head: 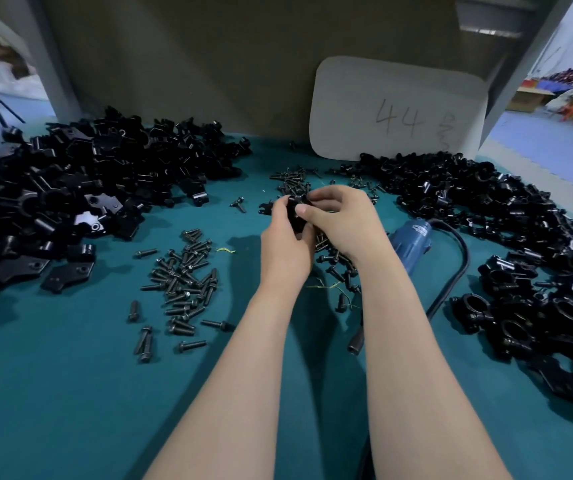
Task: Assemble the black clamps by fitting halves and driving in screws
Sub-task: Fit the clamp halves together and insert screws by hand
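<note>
Both hands meet over the middle of the teal table [70,393] around one black clamp [293,211]. My left hand [287,240] grips the clamp from below and the left. My right hand [338,216] pinches its top right with thumb and fingers. Most of the clamp is hidden between the fingers. Loose black screws [184,282] lie scattered to the left of my left wrist, and more screws [292,180] lie beyond the hands. A heap of separate clamp halves [80,188] fills the left side.
A blue electric screwdriver [411,240] with a black cable [451,289] lies just right of my right wrist. Assembled black clamps [527,271] pile along the right edge. A grey card marked 44 [399,109] leans on the back wall.
</note>
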